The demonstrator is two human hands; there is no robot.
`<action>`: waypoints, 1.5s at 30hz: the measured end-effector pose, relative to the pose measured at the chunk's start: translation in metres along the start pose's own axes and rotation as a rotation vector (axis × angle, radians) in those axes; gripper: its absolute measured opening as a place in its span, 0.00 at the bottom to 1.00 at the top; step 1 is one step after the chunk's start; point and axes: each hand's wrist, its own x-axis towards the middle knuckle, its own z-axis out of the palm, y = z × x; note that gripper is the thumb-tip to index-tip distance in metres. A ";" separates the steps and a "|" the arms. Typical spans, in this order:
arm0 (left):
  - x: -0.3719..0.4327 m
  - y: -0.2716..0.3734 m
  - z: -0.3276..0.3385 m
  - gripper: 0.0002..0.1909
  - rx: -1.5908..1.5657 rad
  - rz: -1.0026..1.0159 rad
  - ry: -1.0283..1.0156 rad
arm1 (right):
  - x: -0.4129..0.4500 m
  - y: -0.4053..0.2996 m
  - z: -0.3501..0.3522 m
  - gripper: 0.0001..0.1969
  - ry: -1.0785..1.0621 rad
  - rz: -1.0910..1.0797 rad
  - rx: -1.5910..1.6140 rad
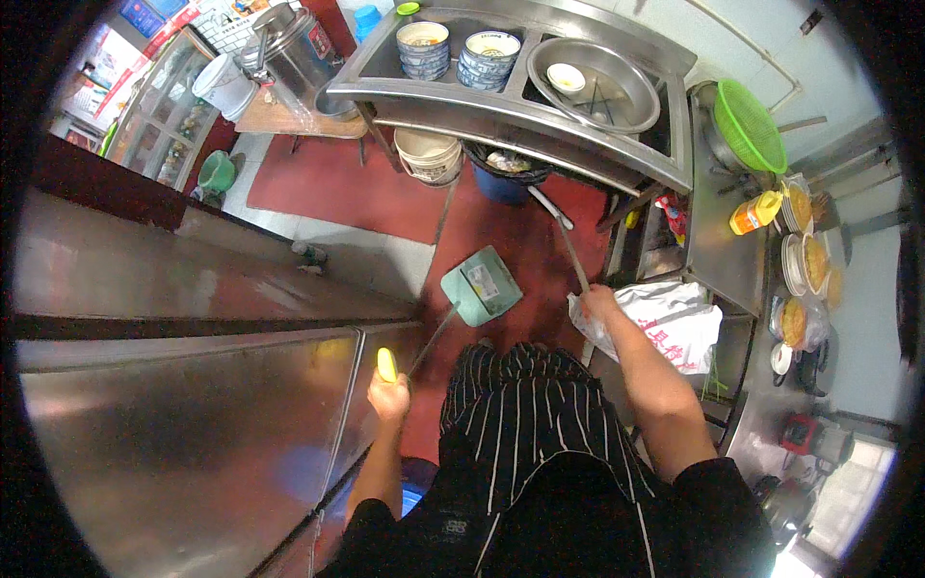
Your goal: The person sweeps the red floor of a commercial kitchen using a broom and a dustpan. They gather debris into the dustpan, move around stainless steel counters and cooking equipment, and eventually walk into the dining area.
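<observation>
My left hand (389,396) is closed around the yellow-tipped handle (387,365) of a long-handled dustpan. Its pale green pan (483,286) rests on the red floor in front of my feet, and a label is stuck on it. With my right hand (598,302) I grip a thin stick (574,256), apparently a broom handle. It slopes forward to a narrow whitish head (551,207) on the floor near the sink stand. The head's bristles cannot be made out. Beside my right wrist lies a white plastic bag (668,318) with red print.
Ahead stands a steel sink unit (433,101) with stacked bowls (424,50) and a large metal basin (643,108). Beneath are a white bucket (428,155) and a blue, black-lined bin (498,186). Steel cabinets (202,404) flank my left, a steel counter (726,253) my right.
</observation>
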 end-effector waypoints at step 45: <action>-0.117 0.143 0.069 0.07 -0.125 -0.239 0.187 | 0.102 -0.242 -0.337 0.20 -0.437 -0.138 -0.930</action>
